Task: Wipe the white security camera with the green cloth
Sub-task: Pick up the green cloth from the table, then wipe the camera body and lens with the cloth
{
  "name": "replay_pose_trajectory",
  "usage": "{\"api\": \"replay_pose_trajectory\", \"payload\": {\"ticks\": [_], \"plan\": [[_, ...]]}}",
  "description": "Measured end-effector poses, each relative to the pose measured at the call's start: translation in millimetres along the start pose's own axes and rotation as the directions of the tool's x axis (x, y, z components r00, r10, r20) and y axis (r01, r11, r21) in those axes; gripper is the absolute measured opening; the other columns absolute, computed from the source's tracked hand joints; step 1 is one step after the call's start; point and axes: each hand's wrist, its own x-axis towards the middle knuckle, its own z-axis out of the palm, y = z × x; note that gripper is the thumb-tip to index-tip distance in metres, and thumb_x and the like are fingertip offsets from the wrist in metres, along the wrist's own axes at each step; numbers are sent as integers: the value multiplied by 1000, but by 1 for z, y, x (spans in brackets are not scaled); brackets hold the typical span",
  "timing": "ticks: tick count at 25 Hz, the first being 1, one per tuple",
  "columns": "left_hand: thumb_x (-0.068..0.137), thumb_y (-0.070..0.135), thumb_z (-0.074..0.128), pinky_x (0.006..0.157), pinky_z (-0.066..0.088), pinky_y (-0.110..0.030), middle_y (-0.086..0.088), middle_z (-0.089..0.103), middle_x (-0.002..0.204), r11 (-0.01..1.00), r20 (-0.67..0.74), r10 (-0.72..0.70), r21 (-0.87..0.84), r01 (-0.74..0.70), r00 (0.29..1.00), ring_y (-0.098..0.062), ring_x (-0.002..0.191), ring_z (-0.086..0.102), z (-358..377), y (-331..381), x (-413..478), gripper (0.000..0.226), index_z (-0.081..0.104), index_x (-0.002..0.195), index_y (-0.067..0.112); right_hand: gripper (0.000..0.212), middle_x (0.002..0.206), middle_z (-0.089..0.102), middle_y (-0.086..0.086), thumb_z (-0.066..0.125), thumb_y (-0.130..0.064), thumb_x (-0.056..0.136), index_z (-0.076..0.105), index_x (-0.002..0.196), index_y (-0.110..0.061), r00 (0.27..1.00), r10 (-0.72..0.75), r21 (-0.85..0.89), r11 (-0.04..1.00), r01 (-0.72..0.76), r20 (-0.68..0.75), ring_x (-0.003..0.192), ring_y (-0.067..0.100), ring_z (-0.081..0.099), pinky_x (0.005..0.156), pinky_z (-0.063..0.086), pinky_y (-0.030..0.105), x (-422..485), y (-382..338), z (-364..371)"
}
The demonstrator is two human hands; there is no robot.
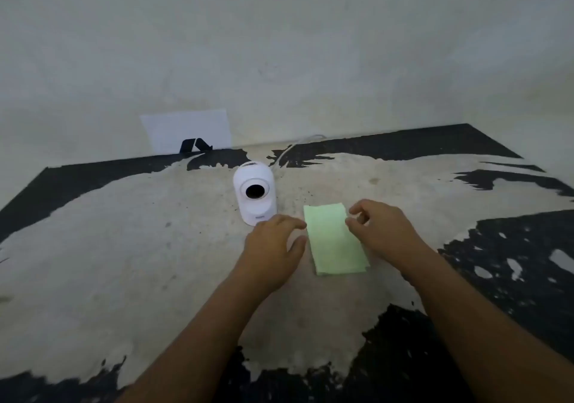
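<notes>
A white security camera (255,192) with a round dark lens stands upright on the worn table (124,247), facing me. To its right a folded green cloth (334,241) lies flat. My left hand (273,247) hovers just left of the cloth and in front of the camera base, fingers spread and curled, holding nothing. My right hand (382,231) is at the cloth's right edge, with thumb and fingertips curled close to that edge; no grip on the cloth shows.
A white cable (292,148) runs from behind the camera toward the wall. A white sheet (186,130) leans against the wall at the back, with a small black stand (195,146) in front of it. The tabletop has peeling black paint.
</notes>
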Motion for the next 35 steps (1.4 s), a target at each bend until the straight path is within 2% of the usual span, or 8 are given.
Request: {"api": "replay_pose_trajectory", "payload": {"ticks": [4, 10, 14, 18, 21, 24, 28, 35], "plan": [[93, 42, 38, 103, 29, -40, 9, 46, 141, 948, 125, -112, 311, 69, 986, -26, 128, 36, 23, 1, -11, 39, 52, 130, 38, 28, 83, 58, -2, 51, -46, 86, 60, 93, -20, 997, 80, -309, 949, -72, 16, 83, 23, 58, 73, 45, 34, -10, 7, 13], [92, 45, 35, 104, 29, -37, 9, 55, 135, 957, 44, -97, 280, 81, 994, -25, 126, 41, 28, 3, -16, 42, 58, 125, 32, 12, 81, 62, -7, 54, -33, 87, 53, 77, -26, 997, 73, -67, 995, -73, -5, 88, 23, 57, 79, 46, 37, -17, -5, 21], [95, 41, 42, 82, 46, -24, 3, 65, 110, 942, -31, -193, -284, 177, 981, -15, 103, 61, 15, 11, -25, 39, 49, 131, 26, 10, 74, 62, 1, 60, -25, 88, 59, 81, -17, 999, 39, 495, 868, -52, 36, 70, 15, 54, 61, 43, 29, -30, -26, 2], [93, 43, 47, 76, 54, -32, 1, 67, 105, 590, 102, -356, -746, 308, 929, -17, 93, 67, -2, 28, -32, 41, 40, 133, 40, 8, 74, 67, 13, 63, -18, 88, 60, 90, -25, 996, -43, 759, 651, -35, 83, 69, 22, 61, 62, 50, 37, -44, -50, -8], [91, 19, 58, 76, 57, -38, -2, 71, 88, 453, 31, -386, -864, 219, 922, -21, 83, 68, -18, 34, -37, 29, 59, 117, 30, 21, 76, 70, 2, 59, -13, 90, 68, 96, -31, 990, -122, 762, 647, 30, 65, 71, 16, 66, 62, 54, 29, -50, -63, -11], [85, 13, 64, 74, 57, -37, -15, 72, 91, 661, -109, -332, -735, 149, 937, -30, 80, 66, -37, 28, -43, 17, 72, 93, 26, 20, 86, 73, -3, 61, -13, 89, 73, 92, -29, 989, -145, 684, 722, 102, 5, 75, 7, 66, 66, 54, 21, -55, -68, -16], [82, 14, 69, 66, 51, -14, 4, 65, 75, 893, -221, -210, -439, 96, 952, -4, 66, 62, -60, 24, -49, 25, 67, 98, 32, 21, 84, 70, 1, 70, -18, 82, 72, 102, -23, 985, -173, 530, 834, 153, -12, 72, 11, 65, 65, 56, 19, -58, -75, -17], [80, 19, 71, 72, 50, -26, 6, 66, 80, 959, -214, -145, -272, 83, 966, -11, 77, 61, -71, 17, -52, 11, 67, 75, 29, 18, 101, 54, -12, 69, -30, 82, 65, 98, -38, 955, -293, 327, 908, 261, 50, 90, -3, 53, 72, 40, 10, -55, -77, -13]]}}
